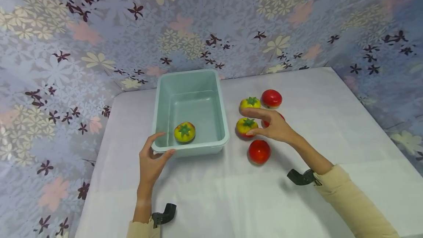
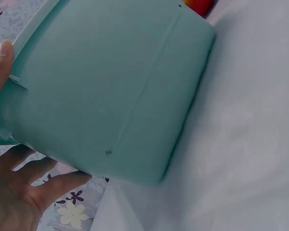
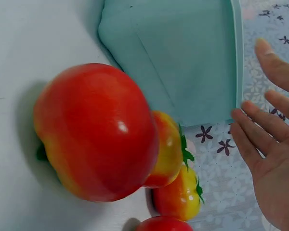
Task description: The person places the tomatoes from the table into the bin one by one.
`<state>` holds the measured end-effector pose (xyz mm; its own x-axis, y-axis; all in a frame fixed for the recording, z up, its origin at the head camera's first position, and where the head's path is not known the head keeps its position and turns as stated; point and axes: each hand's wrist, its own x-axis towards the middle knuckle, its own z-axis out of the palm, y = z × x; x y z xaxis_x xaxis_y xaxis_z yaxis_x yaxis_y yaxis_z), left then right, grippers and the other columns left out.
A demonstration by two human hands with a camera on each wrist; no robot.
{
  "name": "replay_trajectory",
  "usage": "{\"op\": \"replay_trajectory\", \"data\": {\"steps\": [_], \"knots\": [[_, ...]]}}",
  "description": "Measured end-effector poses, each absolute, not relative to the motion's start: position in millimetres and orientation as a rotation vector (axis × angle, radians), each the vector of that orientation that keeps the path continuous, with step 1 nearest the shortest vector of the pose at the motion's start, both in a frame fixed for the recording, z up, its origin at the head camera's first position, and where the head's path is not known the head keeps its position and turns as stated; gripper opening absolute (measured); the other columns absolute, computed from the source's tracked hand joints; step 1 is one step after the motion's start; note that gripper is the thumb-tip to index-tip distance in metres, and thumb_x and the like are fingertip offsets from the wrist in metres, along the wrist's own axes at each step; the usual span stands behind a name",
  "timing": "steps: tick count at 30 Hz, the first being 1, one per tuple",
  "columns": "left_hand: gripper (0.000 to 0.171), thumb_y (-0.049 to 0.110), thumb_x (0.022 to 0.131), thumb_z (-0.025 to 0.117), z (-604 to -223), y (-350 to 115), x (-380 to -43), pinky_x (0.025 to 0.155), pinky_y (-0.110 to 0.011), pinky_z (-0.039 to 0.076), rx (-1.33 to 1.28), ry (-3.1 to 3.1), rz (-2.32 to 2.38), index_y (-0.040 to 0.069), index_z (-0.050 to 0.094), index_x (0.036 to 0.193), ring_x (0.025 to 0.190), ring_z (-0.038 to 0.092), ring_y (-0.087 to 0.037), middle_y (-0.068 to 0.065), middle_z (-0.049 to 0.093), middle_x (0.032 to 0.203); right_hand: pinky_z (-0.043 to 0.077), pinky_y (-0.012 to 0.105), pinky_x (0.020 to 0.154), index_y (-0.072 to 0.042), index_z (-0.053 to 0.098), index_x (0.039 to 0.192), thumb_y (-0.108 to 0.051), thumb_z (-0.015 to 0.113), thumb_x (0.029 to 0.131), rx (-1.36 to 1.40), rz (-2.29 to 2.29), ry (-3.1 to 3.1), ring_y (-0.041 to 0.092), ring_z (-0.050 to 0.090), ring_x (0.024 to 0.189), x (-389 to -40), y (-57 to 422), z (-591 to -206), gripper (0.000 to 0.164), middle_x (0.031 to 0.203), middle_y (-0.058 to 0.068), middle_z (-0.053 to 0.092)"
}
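Note:
A pale green plastic bin [image 1: 190,151] stands on the white table. One yellow-red tomato [image 1: 184,132] with a green leafy top lies inside it. My left hand [image 1: 150,161] grips the bin's near left corner, thumb on the near side and fingers round the left side. To the right of the bin, my right hand [image 1: 274,123] hovers over the tomatoes with its fingers spread and nothing held. Nearest to it is a yellow-red tomato [image 1: 246,127]; a red tomato [image 1: 272,119] is partly hidden by this hand. In the right wrist view a red tomato [image 3: 98,132] looms large.
Another yellow-topped tomato [image 1: 250,103] and a red tomato [image 1: 271,98] lie farther back. A red tomato [image 1: 259,152] sits nearer the front. Flower-patterned cloth [image 1: 198,21] rises behind and beside the table [image 1: 224,201].

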<state>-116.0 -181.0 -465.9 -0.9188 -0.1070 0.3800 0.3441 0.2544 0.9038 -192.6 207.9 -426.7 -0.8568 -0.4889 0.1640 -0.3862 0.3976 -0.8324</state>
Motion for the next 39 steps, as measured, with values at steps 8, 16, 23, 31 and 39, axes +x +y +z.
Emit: {"op": "replay_trajectory", "data": {"steps": [8, 16, 23, 31, 39], "knots": [[0.055, -0.008, 0.071, 0.081, -465, -176, -128, 0.069, -0.020, 0.056, -0.255, -2.140, -1.719, 0.001, 0.061, 0.122, 0.118, 0.056, -0.022, -0.020, 0.061, 0.122, 0.039, 0.056, 0.107, -0.009, 0.055, 0.137, -0.013, 0.078, 0.082, -0.722, -1.520, 2.474, 0.026, 0.053, 0.128, -182, 224, -433, 0.059, 0.136, 0.011, 0.059], [0.059, -0.011, 0.068, 0.081, -469, -180, -126, 0.065, -0.017, 0.054, -0.242, -2.132, -1.670, -0.001, 0.061, 0.122, 0.118, 0.055, -0.014, -0.010, 0.063, 0.120, 0.045, 0.040, 0.106, -0.003, 0.056, 0.135, -0.005, 0.076, 0.082, -0.670, -1.662, 2.424, 0.007, 0.054, 0.124, -164, 230, -464, 0.056, 0.134, 0.017, 0.059], [0.056, -0.015, 0.067, 0.079, -456, -174, -123, 0.063, -0.017, 0.054, -0.277, -2.124, -1.650, -0.007, 0.060, 0.119, 0.118, 0.054, -0.009, -0.025, 0.061, 0.118, 0.045, 0.060, 0.098, -0.009, 0.059, 0.133, -0.010, 0.080, 0.080, -0.652, -1.466, 2.622, 0.032, 0.056, 0.119, -146, 240, -480, 0.057, 0.131, 0.011, 0.063], [0.058, -0.010, 0.067, 0.082, -468, -184, -124, 0.061, -0.015, 0.053, -0.263, -2.124, -1.651, 0.000, 0.063, 0.121, 0.120, 0.054, -0.008, -0.018, 0.063, 0.122, 0.039, 0.061, 0.104, -0.008, 0.058, 0.134, -0.015, 0.086, 0.073, -0.720, -1.390, 2.597, -0.002, 0.043, 0.127, -141, 242, -492, 0.068, 0.133, 0.007, 0.061], [0.058, -0.012, 0.068, 0.081, -468, -183, -120, 0.064, -0.015, 0.054, -0.197, -2.138, -1.660, -0.004, 0.061, 0.121, 0.119, 0.054, -0.008, -0.006, 0.062, 0.123, 0.040, 0.015, 0.100, -0.012, 0.055, 0.138, -0.009, 0.086, 0.071, -0.739, -1.324, 2.603, -0.006, 0.041, 0.128, -144, 243, -497, 0.074, 0.139, 0.005, 0.056]]}}
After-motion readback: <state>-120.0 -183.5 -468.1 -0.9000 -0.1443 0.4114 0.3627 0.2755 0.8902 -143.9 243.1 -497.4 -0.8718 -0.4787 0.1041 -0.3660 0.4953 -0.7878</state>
